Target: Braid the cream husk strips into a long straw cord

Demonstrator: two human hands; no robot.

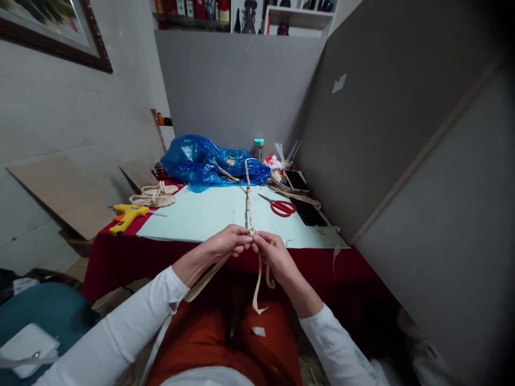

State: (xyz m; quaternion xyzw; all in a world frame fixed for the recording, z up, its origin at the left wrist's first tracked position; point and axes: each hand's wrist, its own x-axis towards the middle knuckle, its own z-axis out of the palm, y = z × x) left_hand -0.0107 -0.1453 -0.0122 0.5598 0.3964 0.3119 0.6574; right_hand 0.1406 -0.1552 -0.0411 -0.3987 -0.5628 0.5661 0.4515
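A thin braid of pale straw-like strips [249, 206] runs from the blue plastic bag [197, 161] across the light green board [201, 217] toward me. My left hand [230, 239] and my right hand [270, 247] meet at its near end, both closed in a pinch on the strips, fingertips almost touching. Below the hands dangle loose strip ends [258, 287]. Another flat strip [207, 281] hangs under my left wrist. Exactly how the strands cross between the fingers is hidden.
Red-handled scissors [282, 208] lie right of the braid, beside a dark phone [309, 212]. At left are a yellow glue gun [131, 214] and a coiled braid bundle [156, 194]. Behind stands a green-lidded jar [258, 147]. A grey partition [402, 134] rises at right.
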